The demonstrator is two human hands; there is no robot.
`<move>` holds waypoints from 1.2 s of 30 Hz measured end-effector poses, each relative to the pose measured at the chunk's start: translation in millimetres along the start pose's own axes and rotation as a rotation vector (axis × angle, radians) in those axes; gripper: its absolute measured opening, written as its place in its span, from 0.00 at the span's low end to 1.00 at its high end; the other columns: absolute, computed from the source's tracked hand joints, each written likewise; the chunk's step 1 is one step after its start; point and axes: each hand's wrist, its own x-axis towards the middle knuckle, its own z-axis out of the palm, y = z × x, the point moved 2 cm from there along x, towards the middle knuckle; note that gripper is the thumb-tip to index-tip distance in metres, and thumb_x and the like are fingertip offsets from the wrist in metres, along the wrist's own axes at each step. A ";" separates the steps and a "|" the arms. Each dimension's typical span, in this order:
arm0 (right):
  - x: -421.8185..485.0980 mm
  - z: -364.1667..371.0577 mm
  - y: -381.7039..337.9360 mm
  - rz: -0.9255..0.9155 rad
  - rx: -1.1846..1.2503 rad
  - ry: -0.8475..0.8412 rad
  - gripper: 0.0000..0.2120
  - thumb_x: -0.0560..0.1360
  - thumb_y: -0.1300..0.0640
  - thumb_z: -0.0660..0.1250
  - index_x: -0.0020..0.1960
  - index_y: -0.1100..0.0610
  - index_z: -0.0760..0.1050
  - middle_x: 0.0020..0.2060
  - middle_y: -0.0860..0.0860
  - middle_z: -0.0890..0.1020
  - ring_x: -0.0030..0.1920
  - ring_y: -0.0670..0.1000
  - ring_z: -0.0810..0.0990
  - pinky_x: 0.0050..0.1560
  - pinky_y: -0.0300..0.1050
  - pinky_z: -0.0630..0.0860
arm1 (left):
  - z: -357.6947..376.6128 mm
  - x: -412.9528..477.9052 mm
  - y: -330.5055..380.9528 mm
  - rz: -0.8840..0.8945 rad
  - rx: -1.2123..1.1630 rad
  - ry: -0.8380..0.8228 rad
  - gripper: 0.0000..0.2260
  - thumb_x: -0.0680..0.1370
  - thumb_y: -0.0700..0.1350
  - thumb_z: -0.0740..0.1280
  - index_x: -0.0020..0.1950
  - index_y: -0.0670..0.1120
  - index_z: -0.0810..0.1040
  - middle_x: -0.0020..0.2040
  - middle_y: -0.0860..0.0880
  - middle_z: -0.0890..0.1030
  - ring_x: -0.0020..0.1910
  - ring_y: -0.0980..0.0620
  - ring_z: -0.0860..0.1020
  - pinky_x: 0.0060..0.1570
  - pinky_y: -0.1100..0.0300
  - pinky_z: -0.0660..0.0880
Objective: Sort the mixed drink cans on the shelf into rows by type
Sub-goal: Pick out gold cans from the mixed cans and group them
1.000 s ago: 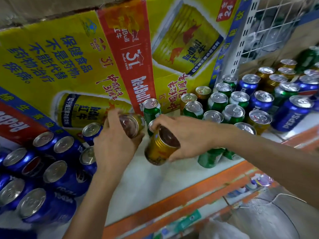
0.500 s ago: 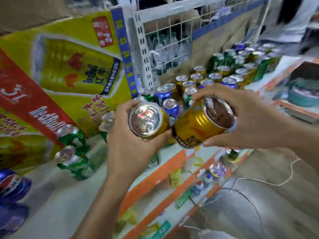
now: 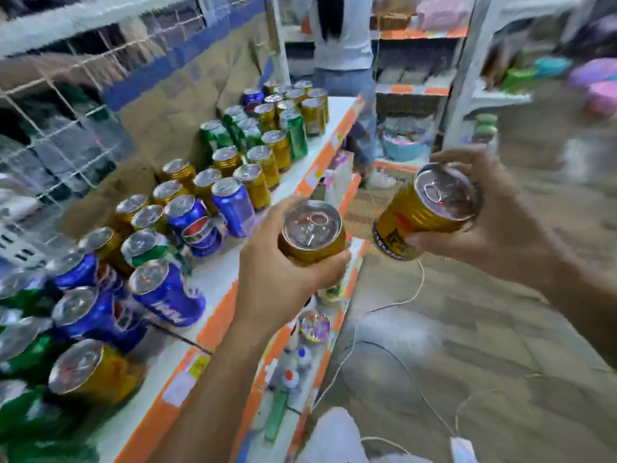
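Drink cans stand mixed on the white shelf (image 3: 218,272): gold, blue and green ones crowd its back edge against a wire grid (image 3: 66,95), with no clear rows. A blue can (image 3: 166,293) leans near the front edge towards the left end, and a gold can (image 3: 91,372) stands at the near left corner among blurred green ones. Further along the back sit another blue can (image 3: 233,207), a cluster of gold cans (image 3: 263,162) and some green cans (image 3: 217,135); the far end of the shelf holds mostly gold ones.

Two more gold cans are off the shelf. The left hand (image 3: 277,279) wraps its fingers and thumb round a gold can (image 3: 312,233), silver top facing the camera, held just above the shelf's orange front edge. The right hand (image 3: 497,225) grips a second gold can (image 3: 422,213) by its top end, fingers curled over the rim and thumb under the body. This one is tilted, its base pointing down and left, and it hangs out past the front edge, over the floor. The two held cans are near each other but apart.

Below the front edge a lower shelf (image 3: 283,409) carries small items too blurred to name. A thin white cord (image 3: 405,300) trails across the floor. A person (image 3: 344,45) stands in the aisle beyond the far end.
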 end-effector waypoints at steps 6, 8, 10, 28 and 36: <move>38.8 -37.7 60.7 0.096 -0.057 0.076 0.36 0.51 0.28 0.74 0.55 0.37 0.68 0.49 0.42 0.81 0.51 0.45 0.81 0.57 0.51 0.76 | 56.1 74.9 -19.6 0.033 -0.095 -0.098 0.28 0.58 0.55 0.77 0.55 0.61 0.73 0.51 0.65 0.79 0.50 0.64 0.79 0.48 0.69 0.75; 60.8 -44.4 82.5 0.080 -0.082 0.054 0.34 0.52 0.27 0.73 0.55 0.35 0.68 0.48 0.38 0.80 0.51 0.43 0.80 0.56 0.47 0.76 | 74.0 105.1 -30.3 0.034 -0.101 -0.120 0.30 0.58 0.54 0.78 0.57 0.60 0.73 0.53 0.63 0.79 0.52 0.63 0.79 0.49 0.69 0.75; 88.7 -54.0 104.5 0.068 -0.122 0.054 0.34 0.53 0.28 0.72 0.55 0.37 0.69 0.48 0.36 0.80 0.50 0.41 0.80 0.55 0.45 0.76 | 92.4 138.6 -43.8 0.030 -0.113 -0.143 0.30 0.57 0.55 0.78 0.58 0.60 0.73 0.54 0.62 0.79 0.54 0.61 0.79 0.50 0.66 0.76; 370.2 -79.8 282.3 0.097 -0.121 -0.135 0.34 0.54 0.44 0.76 0.58 0.42 0.70 0.49 0.41 0.81 0.50 0.42 0.80 0.52 0.42 0.77 | 180.2 425.5 -114.8 -0.087 0.085 -0.010 0.30 0.57 0.54 0.78 0.56 0.66 0.71 0.54 0.56 0.79 0.54 0.56 0.78 0.55 0.52 0.76; 498.2 -48.0 355.3 -0.037 -0.052 -0.372 0.38 0.55 0.49 0.78 0.62 0.45 0.68 0.54 0.41 0.79 0.55 0.39 0.78 0.59 0.40 0.74 | 189.0 508.8 -138.1 -0.203 0.313 0.172 0.32 0.57 0.56 0.79 0.57 0.61 0.71 0.52 0.59 0.79 0.53 0.58 0.77 0.53 0.57 0.74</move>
